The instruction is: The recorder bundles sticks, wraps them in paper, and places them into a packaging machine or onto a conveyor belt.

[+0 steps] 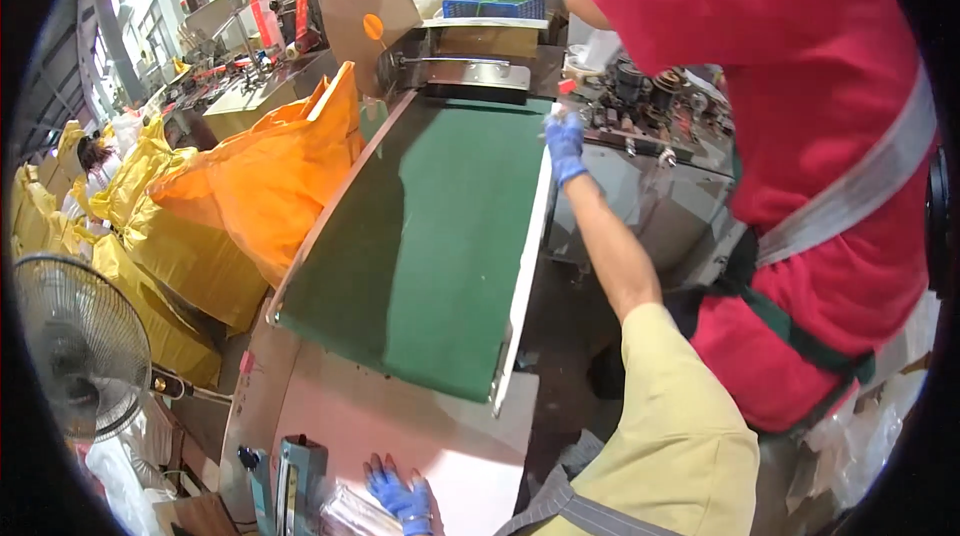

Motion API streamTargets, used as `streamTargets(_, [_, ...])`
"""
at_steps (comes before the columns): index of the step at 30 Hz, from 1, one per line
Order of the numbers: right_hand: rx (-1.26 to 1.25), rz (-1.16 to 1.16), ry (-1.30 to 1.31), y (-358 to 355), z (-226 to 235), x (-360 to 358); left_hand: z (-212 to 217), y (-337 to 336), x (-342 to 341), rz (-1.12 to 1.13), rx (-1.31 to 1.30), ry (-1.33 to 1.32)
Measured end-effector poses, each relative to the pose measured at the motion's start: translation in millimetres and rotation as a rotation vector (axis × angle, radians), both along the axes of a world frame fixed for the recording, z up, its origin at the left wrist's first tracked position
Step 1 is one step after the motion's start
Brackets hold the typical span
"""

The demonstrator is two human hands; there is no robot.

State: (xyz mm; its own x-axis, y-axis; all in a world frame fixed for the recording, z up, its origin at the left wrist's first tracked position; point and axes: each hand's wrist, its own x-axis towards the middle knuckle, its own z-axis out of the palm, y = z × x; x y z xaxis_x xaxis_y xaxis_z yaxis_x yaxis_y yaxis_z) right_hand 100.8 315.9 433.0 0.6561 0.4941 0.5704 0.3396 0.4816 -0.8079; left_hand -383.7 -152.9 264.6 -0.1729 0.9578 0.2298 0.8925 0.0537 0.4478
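Note:
My right hand [565,146], in a blue glove, reaches far forward to the right edge of the green conveyor belt [430,236], near the grey machine head [470,71]. Its fingers are curled, and something small and pale may sit at the fingertips; I cannot tell for sure. My left hand [400,498], also gloved in blue, lies flat with fingers spread on the white table [400,416] at the belt's near end. It holds nothing. Clear plastic packets [345,516] lie just left of it, beside a small blue-grey device [295,481].
A person in a red shirt [800,136] leans over the machine parts [650,101] at the right, close to my right arm. Orange [270,176] and yellow bags [150,236] line the left. A standing fan [80,346] is at the lower left, and a blue crate [495,4] at the back.

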Motion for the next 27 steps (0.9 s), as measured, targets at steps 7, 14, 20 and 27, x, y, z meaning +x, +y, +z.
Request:
streamTargets(7, [-0.422,-0.236,0.204,99,16,44,40,1,4,0.102,-0.203,0.143])
streamTargets(14, [-0.269,-0.393,0.05,117,23,5,39,4,3,0.145,-0.238,0.219])
streamTargets(20, [-0.139,-0.055,-0.03,129,5,-36,40,12,8,0.195,-0.247,0.211])
streamTargets(27, [0.337,0.43,-0.334,38,124,-282,41,8,-3,0.281,-0.111,0.048])
